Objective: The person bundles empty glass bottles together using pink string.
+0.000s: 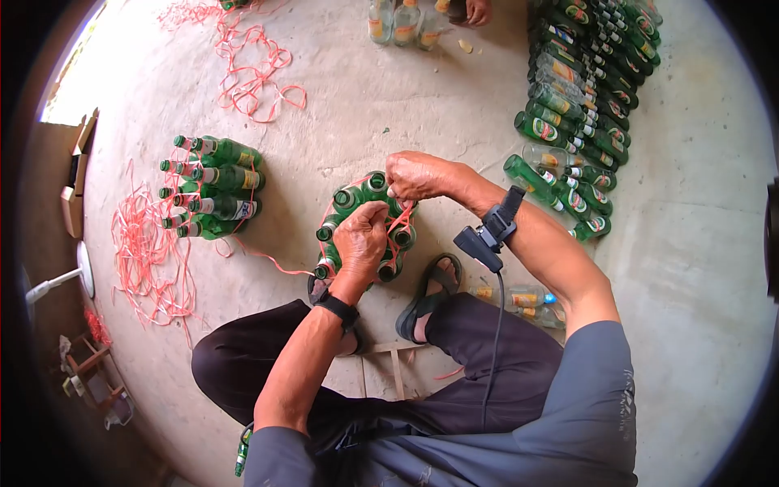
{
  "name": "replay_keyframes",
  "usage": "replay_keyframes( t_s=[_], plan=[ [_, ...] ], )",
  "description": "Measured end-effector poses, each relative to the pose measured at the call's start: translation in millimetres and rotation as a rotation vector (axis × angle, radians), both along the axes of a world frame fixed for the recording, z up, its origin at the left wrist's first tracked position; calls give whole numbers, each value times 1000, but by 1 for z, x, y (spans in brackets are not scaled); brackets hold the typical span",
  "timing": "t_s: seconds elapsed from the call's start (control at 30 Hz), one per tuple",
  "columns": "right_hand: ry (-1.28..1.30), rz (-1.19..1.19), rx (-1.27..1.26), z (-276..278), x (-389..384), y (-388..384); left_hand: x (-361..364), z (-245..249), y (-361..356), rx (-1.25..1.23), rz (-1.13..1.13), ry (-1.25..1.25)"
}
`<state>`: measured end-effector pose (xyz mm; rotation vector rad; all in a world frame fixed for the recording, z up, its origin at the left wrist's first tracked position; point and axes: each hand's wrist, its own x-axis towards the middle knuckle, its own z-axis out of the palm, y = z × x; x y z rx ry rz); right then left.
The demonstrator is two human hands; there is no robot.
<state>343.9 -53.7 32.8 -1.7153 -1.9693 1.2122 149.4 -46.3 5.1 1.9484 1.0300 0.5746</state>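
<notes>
Green glass bottles stand in a round bundle on the floor between my feet, with pink strapping running around and across them. Over the middle of the bundle, my left hand is closed, its fingers pinched on the pink strapping. My right hand is closed too, at the bundle's upper right edge, with the strapping running down from its fingers. A strand of strapping trails left from the bundle along the floor.
Another tied bundle of green bottles is at left, near tangled pink strapping. Many bottles lie stacked at upper right. Clear bottles and another person's hand are at the top. Clear bottles lie beside my right leg.
</notes>
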Motion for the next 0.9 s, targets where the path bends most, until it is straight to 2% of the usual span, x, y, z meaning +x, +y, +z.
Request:
replay_keyframes(
  t_s=[0.07, 0.13, 0.2, 0.27, 0.33, 0.4, 0.47, 0.5, 0.57, 0.7, 0.9],
  plan=[
    [-45, -22, 70, -14, 0, 0, 3, 7, 4, -170, -3, 256],
    [4, -214, -11, -21, 0, -1, 13, 26, 10, -103, -10, 270],
    [82, -287, -74, -24, 2, -5, 26, 34, 21, -19, -215, 600],
    [164, -364, -143, -25, 3, -10, 27, 29, 24, -23, -244, 566],
    [421, -698, -488, -20, 5, -10, 31, 26, 26, 49, -296, 530],
    [514, -730, -486, -24, 13, -21, 33, 22, 29, 74, -327, 531],
    [865, -811, -527, -51, 18, -30, 36, 25, 30, 89, -390, 622],
    [870, -811, -529, -54, 21, -34, 37, 25, 30, 88, -392, 626],
    [1122, -796, -574, -61, 26, -43, 36, 24, 29, 56, -340, 619],
    [1182, -732, -501, -80, 22, -49, 36, 21, 28, 5, -317, 616],
    [911, -833, -302, -98, 2, -49, 29, 15, 25, 41, -340, 480]
  ],
)
